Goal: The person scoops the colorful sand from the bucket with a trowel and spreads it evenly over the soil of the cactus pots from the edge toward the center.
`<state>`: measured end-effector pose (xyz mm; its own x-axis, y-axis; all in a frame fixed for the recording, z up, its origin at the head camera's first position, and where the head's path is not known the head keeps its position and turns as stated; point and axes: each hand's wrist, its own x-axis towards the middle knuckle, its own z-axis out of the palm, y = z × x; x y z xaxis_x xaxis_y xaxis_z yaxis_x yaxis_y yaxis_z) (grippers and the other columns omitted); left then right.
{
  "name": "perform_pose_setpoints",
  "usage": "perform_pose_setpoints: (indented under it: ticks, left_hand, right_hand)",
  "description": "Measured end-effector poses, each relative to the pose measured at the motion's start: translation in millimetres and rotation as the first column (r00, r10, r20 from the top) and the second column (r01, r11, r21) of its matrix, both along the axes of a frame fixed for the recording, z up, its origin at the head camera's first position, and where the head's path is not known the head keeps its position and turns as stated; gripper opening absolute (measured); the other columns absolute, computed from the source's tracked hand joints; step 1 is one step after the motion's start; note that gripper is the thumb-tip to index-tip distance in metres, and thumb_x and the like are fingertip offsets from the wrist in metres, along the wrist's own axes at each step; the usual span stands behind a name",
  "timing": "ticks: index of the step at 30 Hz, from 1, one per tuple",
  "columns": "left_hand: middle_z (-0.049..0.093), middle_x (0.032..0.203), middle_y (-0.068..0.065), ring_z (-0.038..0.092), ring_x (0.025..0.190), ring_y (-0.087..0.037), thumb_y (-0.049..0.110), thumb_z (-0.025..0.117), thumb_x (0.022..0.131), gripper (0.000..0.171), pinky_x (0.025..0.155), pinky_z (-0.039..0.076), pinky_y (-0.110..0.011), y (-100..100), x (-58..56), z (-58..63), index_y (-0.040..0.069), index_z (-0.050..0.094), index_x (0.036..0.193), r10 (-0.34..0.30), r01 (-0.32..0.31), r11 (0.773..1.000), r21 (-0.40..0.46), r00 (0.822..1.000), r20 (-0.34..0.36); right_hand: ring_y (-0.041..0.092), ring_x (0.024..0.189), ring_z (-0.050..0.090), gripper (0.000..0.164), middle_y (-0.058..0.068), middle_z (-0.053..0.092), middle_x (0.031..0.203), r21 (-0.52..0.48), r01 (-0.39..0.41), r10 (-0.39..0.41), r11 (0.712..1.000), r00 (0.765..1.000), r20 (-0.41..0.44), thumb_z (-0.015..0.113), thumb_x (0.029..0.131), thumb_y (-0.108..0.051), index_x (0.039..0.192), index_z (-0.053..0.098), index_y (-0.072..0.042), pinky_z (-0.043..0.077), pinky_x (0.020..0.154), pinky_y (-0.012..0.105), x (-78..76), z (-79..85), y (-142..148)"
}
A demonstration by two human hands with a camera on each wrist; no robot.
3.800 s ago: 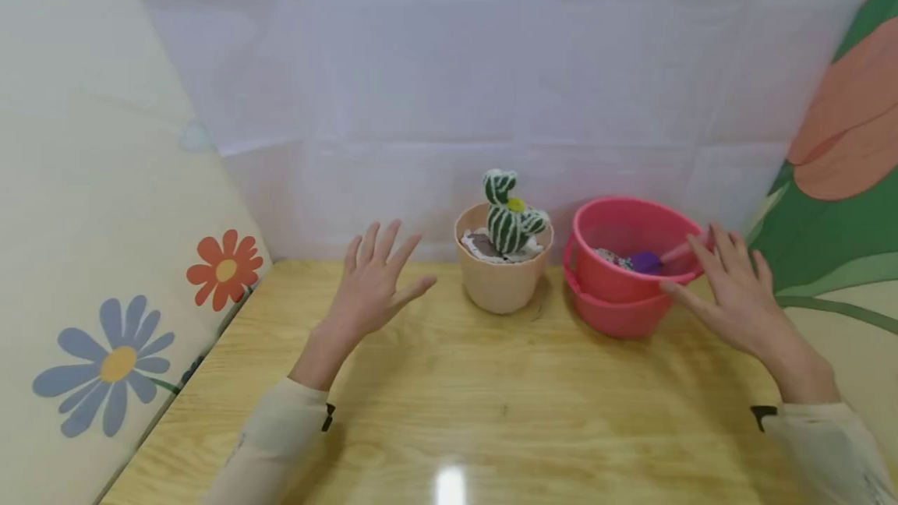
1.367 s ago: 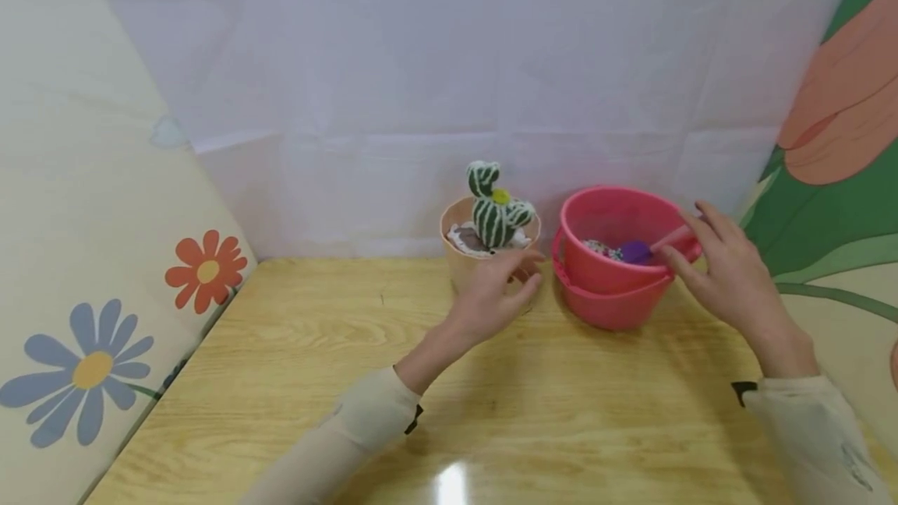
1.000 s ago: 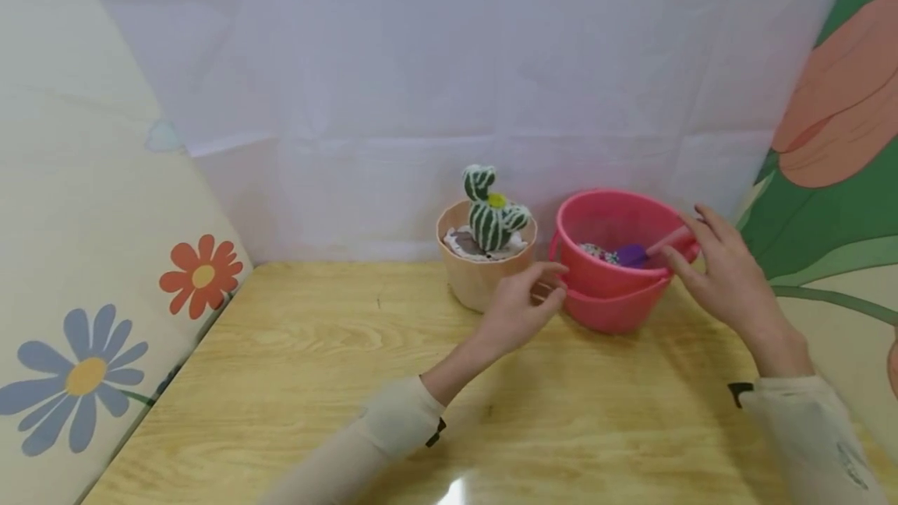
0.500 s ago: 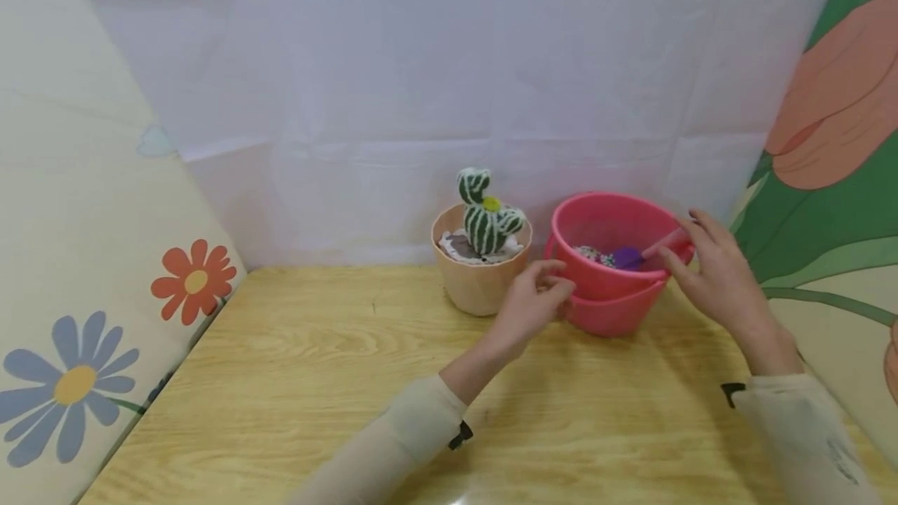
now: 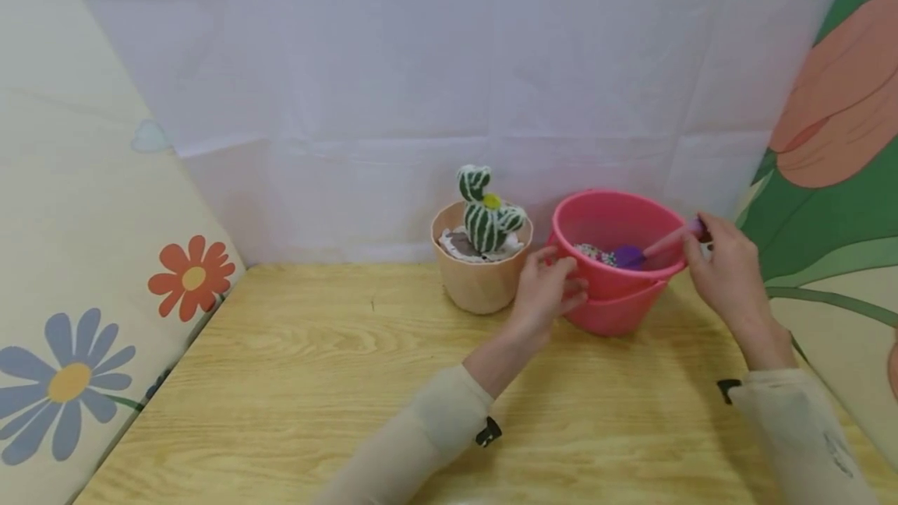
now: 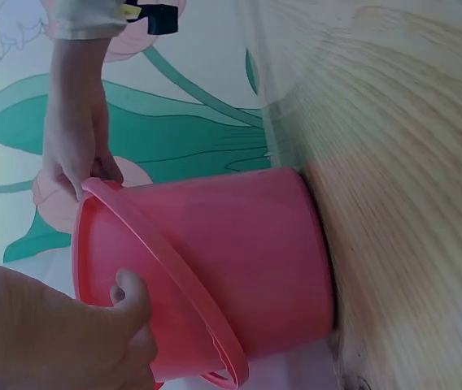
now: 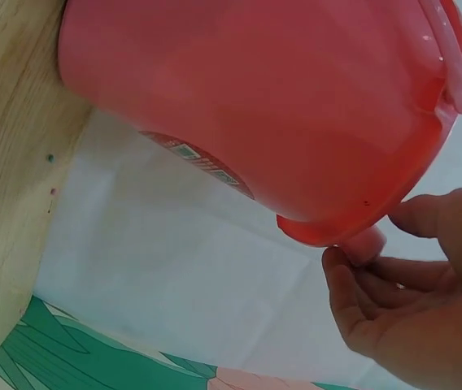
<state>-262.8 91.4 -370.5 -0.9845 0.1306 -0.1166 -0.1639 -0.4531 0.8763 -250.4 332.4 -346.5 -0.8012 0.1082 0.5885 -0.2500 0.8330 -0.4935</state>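
Note:
A pink bucket (image 5: 610, 318) stands on the table at centre right, its handle hanging down its side. A small shovel (image 5: 631, 257) with a purple blade and a pink handle leans inside it, by a speckled, pebble-like filling (image 5: 595, 254). My right hand (image 5: 726, 263) pinches the end of the shovel's handle at the bucket's right rim. In the right wrist view the handle end (image 7: 363, 245) sticks out past the rim between thumb and fingers. My left hand (image 5: 543, 291) rests loosely bent fingers at the bucket's left side, with the thumb (image 6: 132, 294) over its wall.
Left of the bucket, close to my left hand, stands a peach pot (image 5: 480, 291) holding a knitted cactus (image 5: 484, 224). A white sheet (image 5: 386, 100) hangs behind the wooden table (image 5: 316, 380). Flower-patterned panels (image 5: 828, 131) flank both sides.
My left hand has come across from the left, past the pot, to the bucket's left side. My right hand has gone from spread fingers over the rim to pinching the shovel's handle.

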Motion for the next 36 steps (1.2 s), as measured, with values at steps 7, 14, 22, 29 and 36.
perform_pose_setpoints:
  ticks: [7, 14, 22, 29, 36]
  left_hand:
    - [0.067, 0.103, -0.014, 0.066, 0.082, -0.023, 0.012, 0.067, 0.095, 0.045, 0.078, 0.063, -0.04, 14.7, -3.2, 3.3, 0.005, 0.05, 0.136, 0.112, -0.115, 0.991, 0.065, 0.992, 0.05]
    - [0.065, 0.11, -0.017, 0.068, 0.088, -0.027, 0.003, 0.066, 0.093, 0.04, 0.077, 0.063, -0.041, 22.0, -6.7, 4.8, 0.001, 0.053, 0.131, 0.146, -0.156, 0.967, 0.203, 0.987, 0.062]
    - [0.064, 0.113, -0.022, 0.069, 0.095, -0.033, -0.004, 0.072, 0.087, 0.044, 0.077, 0.063, -0.042, 24.1, -11.9, 1.9, 0.001, 0.055, 0.128, 0.146, -0.158, 0.952, 0.263, 0.987, 0.064]
    - [0.064, 0.112, -0.023, 0.07, 0.092, -0.031, -0.004, 0.074, 0.087, 0.045, 0.078, 0.063, -0.042, 22.7, -12.5, 2.4, -0.001, 0.055, 0.129, 0.136, -0.146, 0.95, 0.274, 0.989, 0.055]
    - [0.064, 0.113, -0.024, 0.07, 0.092, -0.029, -0.005, 0.073, 0.088, 0.046, 0.079, 0.063, -0.042, 20.9, -12.2, 0.4, -0.002, 0.055, 0.13, 0.124, -0.135, 0.949, 0.284, 0.991, 0.055]
  right_hand:
    - [0.044, 0.095, 0.065, 0.051, 0.032, 0.065, 0.114, -0.112, 0.104, -0.102, 0.988, 0.995, 0.02, 0.059, 0.103, -0.028, 0.134, 0.056, 0.012, 0.053, 0.07, 0.027, 0.2, -2.8, 0.1]
    - [0.005, 0.077, 0.06, 0.041, 0.022, 0.071, 0.105, -0.15, 0.128, -0.142, 0.98, 0.986, -0.089, 0.072, 0.096, -0.025, 0.123, 0.068, 0.006, 0.037, 0.06, 0.005, -3.1, -8.1, -0.5]
    - [0.012, 0.082, 0.063, 0.038, 0.022, 0.071, 0.105, -0.182, 0.124, -0.148, 0.976, 0.981, -0.128, 0.075, 0.095, -0.022, 0.121, 0.07, 0.005, 0.038, 0.065, 0.006, -4.7, -7.3, -5.6]
    - [0.027, 0.086, 0.069, 0.032, 0.02, 0.071, 0.106, -0.162, 0.077, -0.106, 0.984, 0.978, -0.181, 0.076, 0.093, -0.016, 0.116, 0.072, 0.005, 0.04, 0.067, 0.0, -1.0, -1.8, -15.3]
    - [0.037, 0.085, 0.071, 0.027, 0.022, 0.069, 0.102, -0.116, -0.014, -0.019, 0.993, 0.962, -0.273, 0.078, 0.09, -0.007, 0.112, 0.072, 0.007, 0.041, 0.072, 0.0, 3.1, 1.5, -21.4]
